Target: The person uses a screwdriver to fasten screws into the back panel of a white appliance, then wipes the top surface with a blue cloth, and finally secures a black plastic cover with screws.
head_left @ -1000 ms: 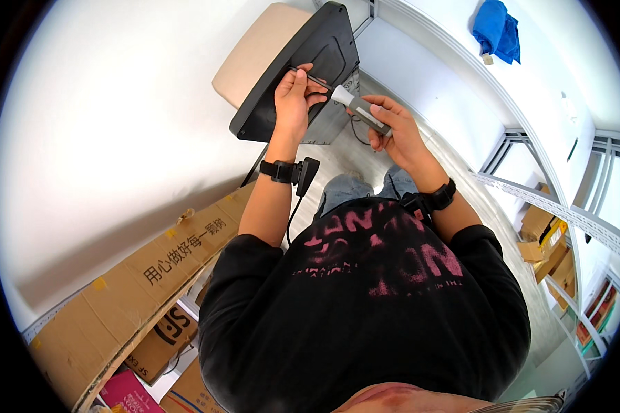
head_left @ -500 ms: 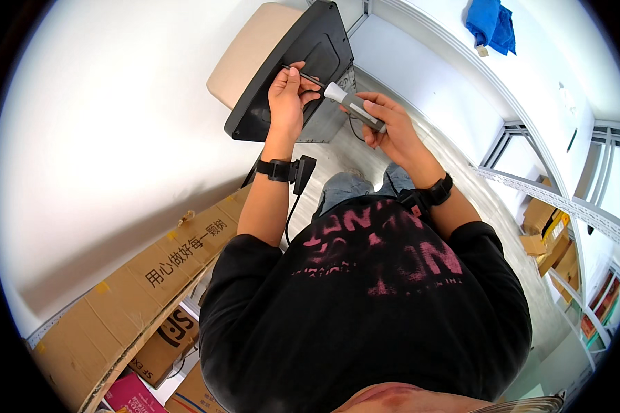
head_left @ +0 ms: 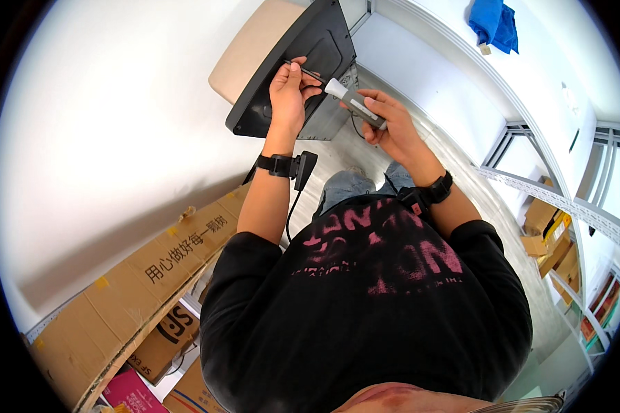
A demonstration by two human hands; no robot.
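Observation:
A black plastic panel (head_left: 260, 113) with a beige padded part (head_left: 251, 51) behind it stands tilted ahead of me. My right hand (head_left: 398, 127) is closed around the grey handle of a screwdriver (head_left: 358, 107) with a pale collar. Its long thin shaft points up and left to the panel. Near the tip, the thumb and fingers of my left hand (head_left: 287, 93) are pinched at the shaft, close against the panel's face. Whether the tip sits on a screw is too small to tell.
A long cardboard box (head_left: 138, 296) runs along the wall at my left, with more cartons (head_left: 165, 344) below it. Blue cloth (head_left: 492, 24) lies on a white surface at the far right. Metal shelving (head_left: 565, 199) with boxes stands at the right.
The panel and both hands sit slightly higher in the view. My grips on the screwdriver look the same, and its tip stays by the panel.

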